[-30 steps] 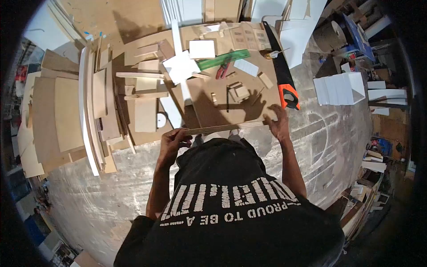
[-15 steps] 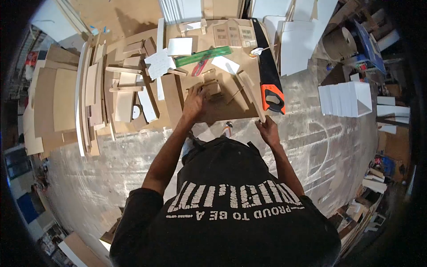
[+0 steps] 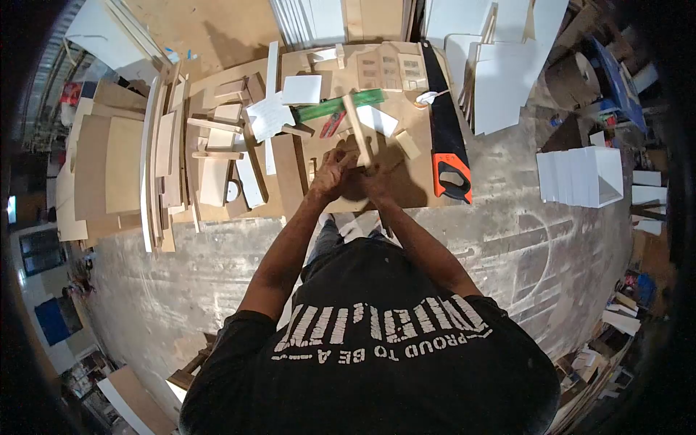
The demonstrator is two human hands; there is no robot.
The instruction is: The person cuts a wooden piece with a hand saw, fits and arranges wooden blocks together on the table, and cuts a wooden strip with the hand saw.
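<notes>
While both hands sit together at the near middle of the brown board (image 3: 406, 190), I read them as sharing one thing: the thin wooden strip (image 3: 357, 125). The right hand (image 3: 375, 178) is closed around the strip's near end. The left hand (image 3: 331, 174) is curled just beside it, touching or nearly so; I can't tell if it grips the strip or a small block under it, that spot is hidden.

Key relation: the strip runs away from the hands, long axis pointing up and away across the board, tilted slightly left, its far end over the green ruler (image 3: 341, 105). All its free length lies beyond the hands; none shows on the body side. The right hand is the nearer one to it.

Outward from there: red-handled pliers (image 3: 331, 125) just left of the strip, a white sheet (image 3: 377, 119) right of it, a small wood block (image 3: 407, 144) further right. The handsaw (image 3: 446, 138) lies along the board's right edge, orange handle nearest the person. Stacked plywood offcuts (image 3: 109, 170) well apart on the left. White panels (image 3: 580, 176) on the floor to the right.
</notes>
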